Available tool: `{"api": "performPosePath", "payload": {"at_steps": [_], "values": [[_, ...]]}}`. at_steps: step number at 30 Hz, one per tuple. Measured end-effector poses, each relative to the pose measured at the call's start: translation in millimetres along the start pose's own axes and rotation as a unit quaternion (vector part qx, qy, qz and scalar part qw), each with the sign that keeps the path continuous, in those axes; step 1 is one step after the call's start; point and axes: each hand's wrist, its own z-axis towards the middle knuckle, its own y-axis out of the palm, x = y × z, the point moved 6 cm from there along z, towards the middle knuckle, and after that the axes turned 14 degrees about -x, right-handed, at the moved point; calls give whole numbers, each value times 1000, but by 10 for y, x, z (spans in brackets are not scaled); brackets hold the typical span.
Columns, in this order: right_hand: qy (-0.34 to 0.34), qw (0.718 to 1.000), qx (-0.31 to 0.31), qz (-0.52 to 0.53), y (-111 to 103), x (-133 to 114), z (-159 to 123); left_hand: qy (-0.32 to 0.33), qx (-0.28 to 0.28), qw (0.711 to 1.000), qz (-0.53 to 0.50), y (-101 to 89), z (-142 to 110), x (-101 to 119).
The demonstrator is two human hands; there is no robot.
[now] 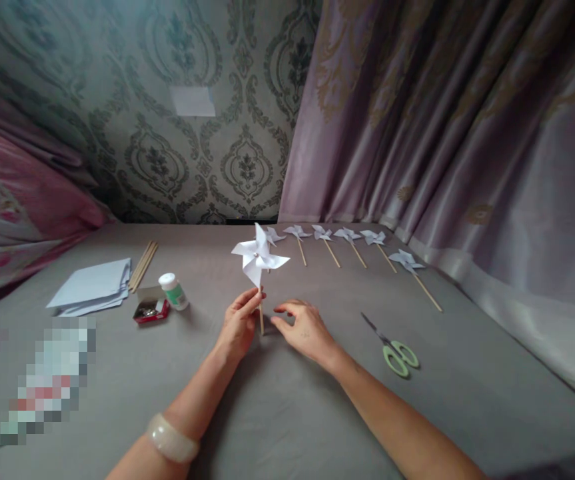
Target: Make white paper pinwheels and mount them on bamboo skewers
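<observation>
A white paper pinwheel (256, 255) on a thin wooden stick stands upright in front of me, with a small pin at its centre. My left hand (242, 317) is closed round the stick just below the blades, and the stick's lower end shows under the fingers. To the right of the stick, my right hand (303, 325) hovers apart from it, thumb and fingers curved with a gap between them and nothing held. A bracelet (172, 439) sits on the left wrist. Behind the held pinwheel, another one is partly hidden.
Several finished pinwheels (348, 235) lie in a row at the back right. Green-handled scissors (393, 350) rest at right. On the left are stacked white paper (92, 285), wooden sticks (143, 265), a red box of small metal pins (150, 311) and a white-capped bottle (174, 292).
</observation>
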Motion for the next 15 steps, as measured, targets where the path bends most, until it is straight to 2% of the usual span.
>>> {"api": "performPosePath", "payload": {"at_steps": [5,9,15], "values": [[21,996,71,-41,77,-31,-75,-7,-7,1000,-7,-20,34,2],[33,995,66,-63,78,-27,-103,-10,-8,1000,23,-3,40,11],[45,998,48,21,81,65,-113,-11,-9,999,43,14,31,2]]}}
